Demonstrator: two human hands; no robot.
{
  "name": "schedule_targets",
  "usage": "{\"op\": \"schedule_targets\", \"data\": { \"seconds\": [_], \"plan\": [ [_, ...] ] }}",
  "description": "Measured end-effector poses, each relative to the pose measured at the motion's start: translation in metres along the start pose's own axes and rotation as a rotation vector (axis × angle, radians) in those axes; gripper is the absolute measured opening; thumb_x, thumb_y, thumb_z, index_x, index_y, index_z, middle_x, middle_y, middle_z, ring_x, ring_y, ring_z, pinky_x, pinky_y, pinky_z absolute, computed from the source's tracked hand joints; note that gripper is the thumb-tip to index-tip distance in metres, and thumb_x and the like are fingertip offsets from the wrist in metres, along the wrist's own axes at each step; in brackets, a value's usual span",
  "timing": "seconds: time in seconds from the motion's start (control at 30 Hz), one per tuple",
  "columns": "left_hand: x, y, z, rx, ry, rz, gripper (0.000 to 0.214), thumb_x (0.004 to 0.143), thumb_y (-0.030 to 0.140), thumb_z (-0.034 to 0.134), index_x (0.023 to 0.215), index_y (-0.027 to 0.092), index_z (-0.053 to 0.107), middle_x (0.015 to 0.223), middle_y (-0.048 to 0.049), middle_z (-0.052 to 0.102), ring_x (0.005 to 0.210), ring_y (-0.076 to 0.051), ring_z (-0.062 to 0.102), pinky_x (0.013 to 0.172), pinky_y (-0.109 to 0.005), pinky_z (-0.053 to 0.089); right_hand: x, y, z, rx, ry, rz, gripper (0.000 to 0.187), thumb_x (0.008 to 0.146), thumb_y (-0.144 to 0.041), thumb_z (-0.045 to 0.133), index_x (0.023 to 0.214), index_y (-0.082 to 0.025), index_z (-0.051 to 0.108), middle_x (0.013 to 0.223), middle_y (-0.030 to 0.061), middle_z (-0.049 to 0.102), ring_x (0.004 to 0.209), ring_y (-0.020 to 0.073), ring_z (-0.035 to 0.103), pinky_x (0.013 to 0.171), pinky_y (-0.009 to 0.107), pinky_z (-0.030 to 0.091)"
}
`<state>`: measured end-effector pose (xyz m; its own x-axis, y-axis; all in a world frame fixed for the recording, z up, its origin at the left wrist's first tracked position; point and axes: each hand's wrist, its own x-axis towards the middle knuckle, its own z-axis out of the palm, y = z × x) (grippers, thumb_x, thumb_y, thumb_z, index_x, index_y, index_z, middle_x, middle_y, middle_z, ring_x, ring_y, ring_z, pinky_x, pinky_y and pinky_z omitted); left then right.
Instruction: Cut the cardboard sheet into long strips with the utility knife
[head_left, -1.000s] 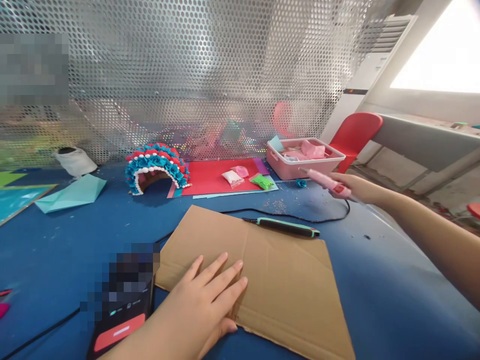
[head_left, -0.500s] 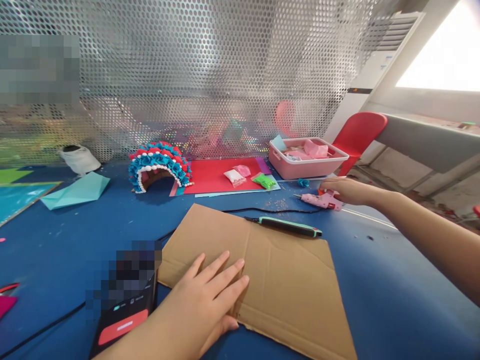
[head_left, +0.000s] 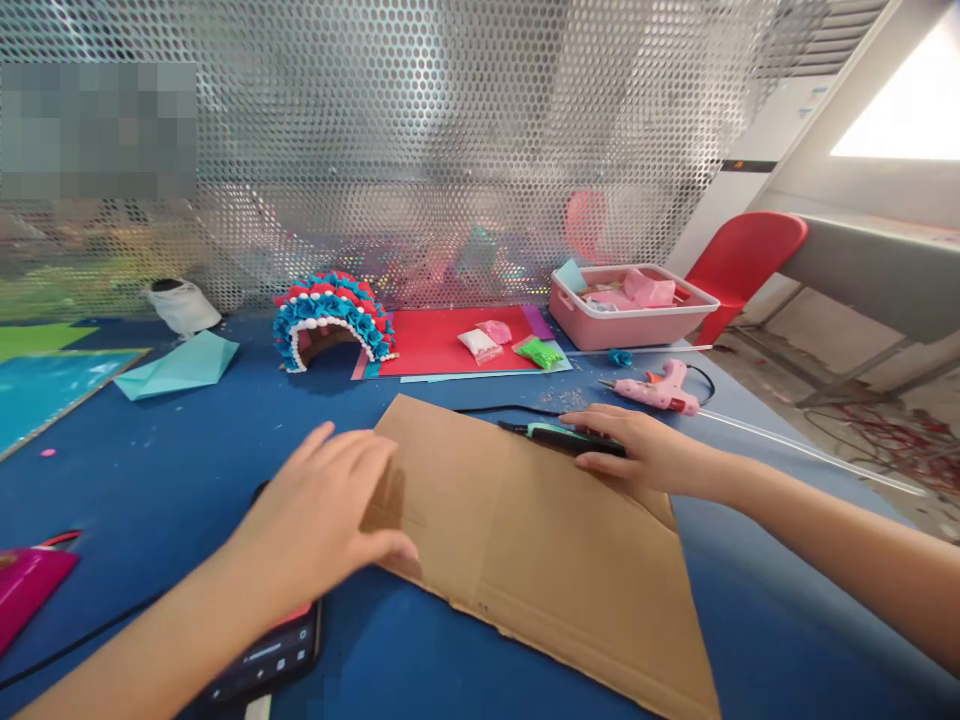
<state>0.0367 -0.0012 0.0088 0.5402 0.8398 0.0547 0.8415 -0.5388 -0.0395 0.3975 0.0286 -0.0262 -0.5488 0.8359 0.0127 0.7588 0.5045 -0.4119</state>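
Observation:
A flat sheet of brown cardboard point(head_left: 547, 550) lies on the blue table point(head_left: 187, 440). My left hand point(head_left: 322, 515) hovers over its near left corner with fingers apart, holding nothing. My right hand point(head_left: 630, 450) rests on the cardboard's far edge, fingers curling round a green and black pen-shaped tool point(head_left: 555, 435). A pink glue gun point(head_left: 660, 390) lies on the table just beyond my right hand, its black cord trailing left.
A phone point(head_left: 270, 655) lies under my left forearm. At the back stand a blue and red paper headdress point(head_left: 334, 320), red paper point(head_left: 442, 340) with small bags, a pink tub point(head_left: 634, 315) and folded teal paper point(head_left: 180, 365). A perforated metal screen point(head_left: 420, 150) closes the far side.
My right hand set the pink glue gun down on the table, then came back to the green tool. My left hand lifted off the cardboard and shifted left.

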Motion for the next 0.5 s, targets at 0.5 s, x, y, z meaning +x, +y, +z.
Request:
{"op": "schedule_targets", "data": {
  "seconds": [0.5],
  "plan": [
    [0.0, -0.016, -0.001, -0.167, -0.261, -0.1, 0.095, 0.044, 0.046, 0.082, 0.126, 0.021, 0.042, 0.132, -0.0132, 0.052, 0.126, -0.036, 0.044, 0.111, -0.059, 0.013, -0.029, -0.05, 0.008, 1.216, 0.336, 0.405, 0.031, 0.079, -0.043, 0.064, 0.099, -0.022, 0.054, 0.069, -0.0001, 0.057, 0.06, 0.0131, 0.055, 0.054, 0.026, 0.046]
  ]
}}
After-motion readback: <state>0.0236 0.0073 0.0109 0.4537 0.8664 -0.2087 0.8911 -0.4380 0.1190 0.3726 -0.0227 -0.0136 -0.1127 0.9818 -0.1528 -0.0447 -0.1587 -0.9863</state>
